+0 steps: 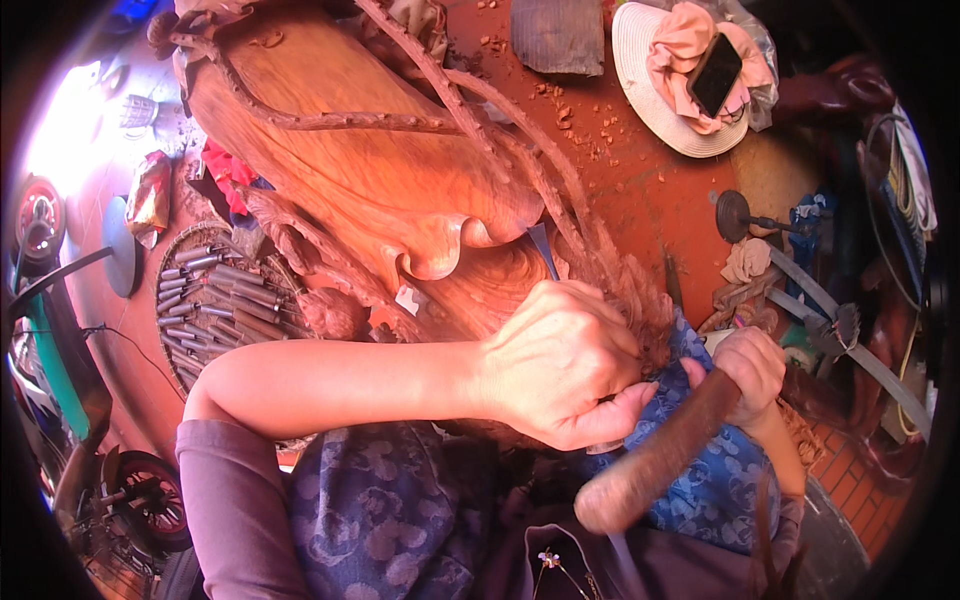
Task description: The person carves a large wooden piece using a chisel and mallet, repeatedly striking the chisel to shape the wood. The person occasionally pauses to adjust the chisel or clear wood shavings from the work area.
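My left hand [565,365] is closed round a chisel [543,250], whose handle is hidden in the fist. Its flared metal blade points away from me, with the tip at the wavy edge of a large carved wood piece [340,170]. In my right hand [750,372] I grip a wooden mallet [655,455], a thick rounded club. It slants toward me and its near end is slightly blurred, close to the left wrist but apart from it. Carved branches [525,150] run over the wood, and rougher carving lies just beyond my hands.
A round basket [172,345] of several chisels stands at the left. On the red floor lie wood chips [585,140], a dark wood block [557,38] and a white hat [635,60] with pink cloth and a phone [715,76]. A scooter wheel [150,500] is at lower left.
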`<state>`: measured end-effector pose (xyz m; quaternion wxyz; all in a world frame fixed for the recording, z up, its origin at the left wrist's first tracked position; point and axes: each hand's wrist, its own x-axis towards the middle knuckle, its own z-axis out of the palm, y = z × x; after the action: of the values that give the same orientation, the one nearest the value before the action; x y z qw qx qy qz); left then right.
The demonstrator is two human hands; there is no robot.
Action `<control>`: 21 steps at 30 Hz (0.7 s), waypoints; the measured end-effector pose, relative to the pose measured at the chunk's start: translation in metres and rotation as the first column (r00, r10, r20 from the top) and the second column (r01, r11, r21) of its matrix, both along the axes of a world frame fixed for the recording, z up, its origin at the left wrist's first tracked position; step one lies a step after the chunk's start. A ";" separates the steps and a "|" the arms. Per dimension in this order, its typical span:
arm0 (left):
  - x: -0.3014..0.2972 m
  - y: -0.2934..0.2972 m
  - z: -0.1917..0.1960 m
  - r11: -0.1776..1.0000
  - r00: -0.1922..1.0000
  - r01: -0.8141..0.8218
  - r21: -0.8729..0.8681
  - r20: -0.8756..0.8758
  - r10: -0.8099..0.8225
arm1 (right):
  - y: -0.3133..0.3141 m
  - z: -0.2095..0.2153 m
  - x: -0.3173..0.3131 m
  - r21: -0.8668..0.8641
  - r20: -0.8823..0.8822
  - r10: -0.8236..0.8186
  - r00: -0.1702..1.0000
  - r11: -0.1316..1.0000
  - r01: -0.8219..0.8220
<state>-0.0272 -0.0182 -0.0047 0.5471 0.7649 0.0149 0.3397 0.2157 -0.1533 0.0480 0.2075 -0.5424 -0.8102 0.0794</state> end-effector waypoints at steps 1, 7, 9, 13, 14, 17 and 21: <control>0.000 -0.001 -0.001 1.000 1.000 -0.007 0.002 0.006 0.007 | -0.003 -0.003 0.004 0.017 -0.056 0.049 0.997 0.999 -0.048; 0.001 0.002 0.000 1.000 1.000 -0.003 0.029 -0.015 0.003 | 0.001 -0.002 0.004 0.007 0.007 0.043 0.999 0.999 -0.043; -0.001 -0.001 -0.003 0.998 1.000 0.000 0.058 -0.019 0.001 | -0.001 -0.008 0.008 0.062 -0.100 0.136 0.986 0.990 -0.130; 0.000 -0.001 -0.005 0.998 1.000 -0.005 0.064 -0.012 0.006 | 0.003 -0.008 0.003 -0.001 0.077 0.003 0.997 1.000 -0.003; 0.001 -0.001 -0.007 0.998 1.000 -0.001 0.063 0.000 0.001 | 0.000 -0.006 0.005 0.025 0.029 0.041 0.999 0.999 -0.042; 0.000 -0.003 -0.008 0.999 1.000 -0.016 0.052 -0.016 0.016 | -0.001 -0.018 0.007 0.137 -0.127 0.179 0.976 0.977 -0.162; 0.001 0.001 -0.009 0.996 1.000 -0.011 0.087 -0.008 0.012 | 0.001 -0.011 0.005 0.035 0.114 -0.031 0.993 0.999 0.027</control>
<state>-0.0266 -0.0172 -0.0139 0.5113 0.7893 0.0070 0.3398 0.2203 -0.1518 0.0375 0.1706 -0.5544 -0.8140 0.0315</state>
